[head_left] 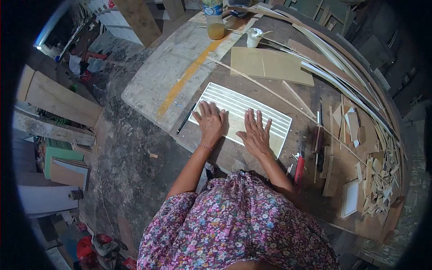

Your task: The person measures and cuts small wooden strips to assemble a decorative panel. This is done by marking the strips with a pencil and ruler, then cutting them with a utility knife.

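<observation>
A rectangular panel [276, 120] with white strips along its far half lies flat on the worktable [216, 164]. My left hand [210, 121] rests palm down on the panel's left part, fingers stretched toward the strips. On its right part lies my right hand [257, 134], flat with the fingers spread. Neither hand holds anything. Just left of the panel is a thin black pencil-like stick [185, 120]. A red-handled tool [299, 168] lies to the right of my right forearm.
Beyond the panel are a tan board [272, 65], a white cup [254, 38] with a stick in it and a plastic bottle [214, 22]. Long strips [333, 85] curve along the right edge, near a heap of wood scraps [382, 184]. Boards [63, 99] stand on the left.
</observation>
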`<move>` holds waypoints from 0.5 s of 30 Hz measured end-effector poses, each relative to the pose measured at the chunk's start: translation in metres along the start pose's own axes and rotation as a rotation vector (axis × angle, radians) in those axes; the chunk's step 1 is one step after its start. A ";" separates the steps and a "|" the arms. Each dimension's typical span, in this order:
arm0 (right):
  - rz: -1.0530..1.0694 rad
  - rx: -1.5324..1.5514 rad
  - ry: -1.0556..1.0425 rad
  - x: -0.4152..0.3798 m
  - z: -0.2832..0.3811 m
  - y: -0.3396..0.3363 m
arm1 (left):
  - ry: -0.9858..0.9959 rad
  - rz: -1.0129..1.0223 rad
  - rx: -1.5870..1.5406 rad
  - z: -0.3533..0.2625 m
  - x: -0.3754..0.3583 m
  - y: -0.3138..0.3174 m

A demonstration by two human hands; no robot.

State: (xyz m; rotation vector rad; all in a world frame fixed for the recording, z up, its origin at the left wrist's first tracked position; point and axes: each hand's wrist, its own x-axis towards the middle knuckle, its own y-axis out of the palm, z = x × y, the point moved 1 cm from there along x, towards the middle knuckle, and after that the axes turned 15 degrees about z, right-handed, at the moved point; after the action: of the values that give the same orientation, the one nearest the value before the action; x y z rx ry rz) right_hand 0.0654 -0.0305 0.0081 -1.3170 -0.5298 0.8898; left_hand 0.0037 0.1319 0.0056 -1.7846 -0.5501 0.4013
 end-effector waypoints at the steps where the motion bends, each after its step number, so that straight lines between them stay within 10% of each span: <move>1: 0.001 -0.012 0.001 0.000 0.000 0.000 | -0.077 0.023 0.069 0.000 0.001 -0.004; 15: 0.021 -0.020 0.009 0.001 0.002 -0.003 | 0.024 -0.065 -0.014 0.016 0.004 -0.005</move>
State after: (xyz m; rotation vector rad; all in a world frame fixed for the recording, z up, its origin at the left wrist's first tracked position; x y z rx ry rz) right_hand 0.0651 -0.0291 0.0113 -1.3462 -0.5203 0.8977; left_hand -0.0024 0.1478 0.0064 -1.7777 -0.5937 0.3322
